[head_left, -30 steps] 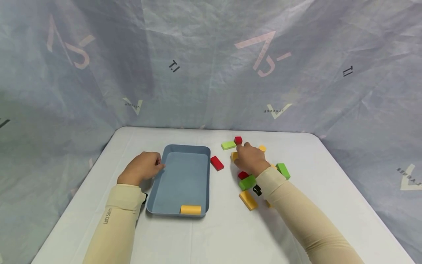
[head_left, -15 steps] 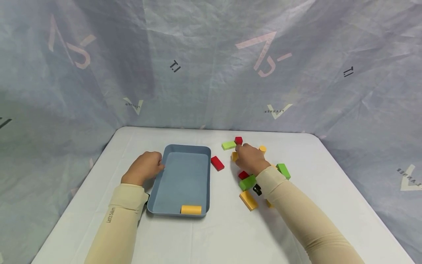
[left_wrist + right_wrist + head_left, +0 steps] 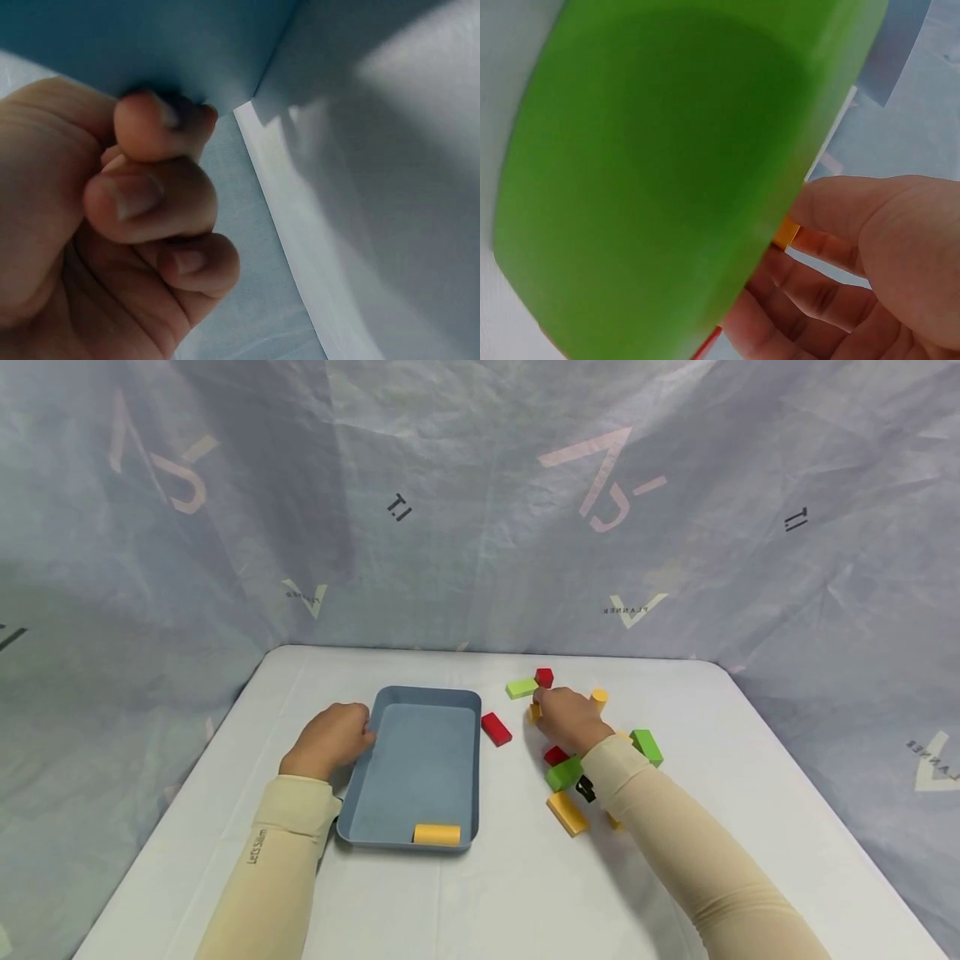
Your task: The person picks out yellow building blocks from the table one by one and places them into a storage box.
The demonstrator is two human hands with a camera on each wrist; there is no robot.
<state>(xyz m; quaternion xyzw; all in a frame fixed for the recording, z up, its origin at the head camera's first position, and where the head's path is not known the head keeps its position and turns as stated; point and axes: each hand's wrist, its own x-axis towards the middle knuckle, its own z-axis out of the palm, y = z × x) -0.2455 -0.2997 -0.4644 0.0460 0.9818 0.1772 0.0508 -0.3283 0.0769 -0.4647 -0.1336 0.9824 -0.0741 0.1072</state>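
In the head view my left hand (image 3: 330,739) is at the left wall of a blue-grey tray (image 3: 423,760). The left wrist view shows its fingers (image 3: 161,199) curled, with the tray's wall (image 3: 187,45) pinched at the top. My right hand (image 3: 572,718) reaches into the scattered blocks on the right. Its thumb and fingers are around an orange block (image 3: 784,234), which peeks out left of the hand as an orange face (image 3: 535,713). Most of that block is hidden. A large green block (image 3: 660,180) fills much of the right wrist view, in front of the hand.
An orange cylinder (image 3: 437,835) lies in the tray's near right corner. Beside the tray is a red block (image 3: 496,729). Around my right hand lie a lime block (image 3: 522,688), a red cube (image 3: 544,677), a yellow cylinder (image 3: 598,700), green blocks (image 3: 647,747) and a yellow-orange block (image 3: 567,812).
My left hand and forearm have shifted slightly right, and its fingers have drawn in at the tray's wall. My right hand has sunk slightly, uncovering more of the yellow cylinder behind it.
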